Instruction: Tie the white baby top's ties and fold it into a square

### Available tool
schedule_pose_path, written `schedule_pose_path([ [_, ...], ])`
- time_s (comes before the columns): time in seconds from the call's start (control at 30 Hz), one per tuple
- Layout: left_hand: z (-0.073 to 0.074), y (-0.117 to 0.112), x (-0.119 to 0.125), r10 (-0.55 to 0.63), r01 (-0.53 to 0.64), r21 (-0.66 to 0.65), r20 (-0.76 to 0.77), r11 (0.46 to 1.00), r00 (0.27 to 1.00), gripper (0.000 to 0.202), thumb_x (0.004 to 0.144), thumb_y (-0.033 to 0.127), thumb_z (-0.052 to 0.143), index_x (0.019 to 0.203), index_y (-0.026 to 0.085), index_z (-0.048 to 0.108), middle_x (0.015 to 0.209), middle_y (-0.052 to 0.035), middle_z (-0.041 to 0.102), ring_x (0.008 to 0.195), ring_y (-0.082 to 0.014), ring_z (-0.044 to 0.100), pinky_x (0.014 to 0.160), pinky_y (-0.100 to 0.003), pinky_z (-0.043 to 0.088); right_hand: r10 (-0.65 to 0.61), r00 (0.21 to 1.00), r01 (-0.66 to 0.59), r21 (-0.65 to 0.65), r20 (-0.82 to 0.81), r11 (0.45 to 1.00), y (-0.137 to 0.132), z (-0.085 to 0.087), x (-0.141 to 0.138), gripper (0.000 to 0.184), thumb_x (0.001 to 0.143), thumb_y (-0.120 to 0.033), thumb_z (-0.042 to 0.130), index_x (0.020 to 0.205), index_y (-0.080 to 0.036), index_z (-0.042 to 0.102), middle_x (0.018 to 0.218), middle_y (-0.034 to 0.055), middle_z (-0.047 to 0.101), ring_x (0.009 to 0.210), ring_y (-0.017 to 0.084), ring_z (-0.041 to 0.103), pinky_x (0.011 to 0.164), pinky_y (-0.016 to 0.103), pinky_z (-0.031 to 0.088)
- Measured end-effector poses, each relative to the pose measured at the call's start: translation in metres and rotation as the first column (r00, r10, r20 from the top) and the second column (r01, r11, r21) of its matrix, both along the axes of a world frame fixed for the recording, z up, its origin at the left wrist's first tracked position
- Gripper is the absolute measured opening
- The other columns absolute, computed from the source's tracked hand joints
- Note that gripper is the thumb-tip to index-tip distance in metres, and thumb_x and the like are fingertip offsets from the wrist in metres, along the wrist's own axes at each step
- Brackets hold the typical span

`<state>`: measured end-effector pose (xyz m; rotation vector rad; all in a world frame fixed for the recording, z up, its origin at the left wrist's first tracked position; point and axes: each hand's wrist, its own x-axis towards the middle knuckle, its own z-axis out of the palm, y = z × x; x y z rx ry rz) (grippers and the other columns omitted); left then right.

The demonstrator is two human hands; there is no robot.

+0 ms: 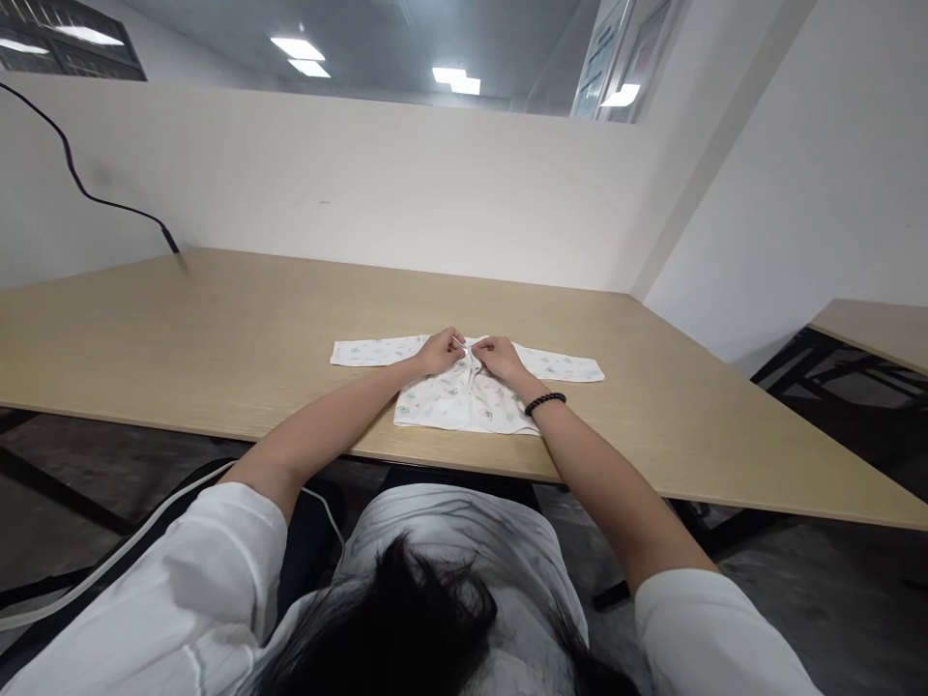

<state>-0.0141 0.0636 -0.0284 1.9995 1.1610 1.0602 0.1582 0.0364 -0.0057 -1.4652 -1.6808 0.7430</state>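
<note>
Looking down at the table, we find a soft white infant's long-sleeved top [464, 401] with a small print, lying flat and face up on a pale wood-grain table [217, 319], its hem just short of the table's near edge and its sleeves [369, 352] stretched out to either side. Our left hand [440, 352] and right hand [500, 358] meet over the neckline, both curled rather than spread, with the fingers [455, 339] drawn in to pinch a thin fold or tie at the centre front; it is too small for us to say which. A beaded black bracelet [545, 403] sits on the right wrist. We judge the cloth to be very light, thin cotton that will drape and crease with little force and may slide on the smooth tabletop unless pressed down. The best places to take hold look like the narrow edges of the front opening, between thumb and fingertip, or the sleeve ends and hem, where a light pinch would keep the flat-laid shape from being dragged out of line.
</note>
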Motion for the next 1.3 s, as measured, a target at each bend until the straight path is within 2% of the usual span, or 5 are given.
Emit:
schedule_pose_path([
  [0.27, -0.008, 0.007, -0.001, -0.028, 0.027, 0.035, 0.035, 0.999, 0.999, 0.016, 0.081, 0.016, 0.064, 0.086, 0.021, 0.049, 0.076, 0.0020, 0.062, 0.070, -0.0139, 0.059, 0.063, -0.025, 0.044, 0.020, 0.999, -0.021, 0.028, 0.045, 0.999, 0.001, 0.000, -0.001, 0.021, 0.078, -0.027, 0.060, 0.084, -0.013, 0.074, 0.061, 0.0014, 0.064, 0.059, 0.014, 0.056, 0.062, 0.025, 0.044],
  [0.63, 0.000, -0.006, 0.000, -0.054, 0.053, 0.073, 0.004, 0.996, 0.999, 0.011, 0.079, 0.018, 0.063, 0.086, 0.020, 0.054, 0.078, 0.0010, 0.064, 0.070, -0.0139, 0.058, 0.065, -0.025, 0.045, 0.054, 0.996, -0.061, 0.087, 0.071, 0.994, 0.005, -0.009, 0.001, 0.016, 0.073, -0.032, 0.067, 0.077, -0.016, 0.068, 0.061, -0.0018, 0.064, 0.058, 0.014, 0.055, 0.059, 0.024, 0.039],
  [0.8, 0.005, -0.013, 0.001, 0.018, -0.017, 0.026, -0.025, 1.000, 1.000, 0.004, 0.085, 0.023, 0.059, 0.087, 0.020, 0.057, 0.076, -0.0004, 0.067, 0.067, -0.0146, 0.060, 0.062, -0.025, 0.044, 0.028, 0.991, -0.042, 0.109, 0.131, 0.993, 0.002, -0.008, -0.002, 0.010, 0.074, -0.026, 0.070, 0.076, -0.018, 0.065, 0.067, -0.0007, 0.068, 0.067, 0.016, 0.061, 0.063, 0.024, 0.040],
  [0.9, 0.009, -0.017, 0.002, 0.061, -0.061, -0.013, -0.027, 0.998, 0.998, 0.012, 0.086, 0.032, 0.062, 0.086, 0.020, 0.058, 0.074, -0.0003, 0.068, 0.065, -0.0147, 0.060, 0.059, -0.025, 0.043, 0.031, 0.987, -0.048, 0.110, 0.155, 0.993, -0.001, -0.006, -0.004, 0.006, 0.076, -0.022, 0.069, 0.076, -0.018, 0.063, 0.068, -0.0007, 0.068, 0.070, 0.016, 0.062, 0.064, 0.024, 0.040],
  [1.3, 0.006, -0.012, 0.000, 0.056, -0.056, -0.021, 0.019, 0.998, 0.998, 0.009, 0.076, 0.020, 0.062, 0.085, 0.019, 0.059, 0.059, 0.0037, 0.063, 0.052, -0.0123, 0.052, 0.051, -0.023, 0.035, 0.041, 0.990, -0.052, 0.075, 0.137, 0.996, -0.004, -0.003, -0.006, 0.004, 0.073, -0.018, 0.066, 0.077, -0.017, 0.065, 0.067, -0.0005, 0.067, 0.068, 0.014, 0.062, 0.065, 0.023, 0.042],
])
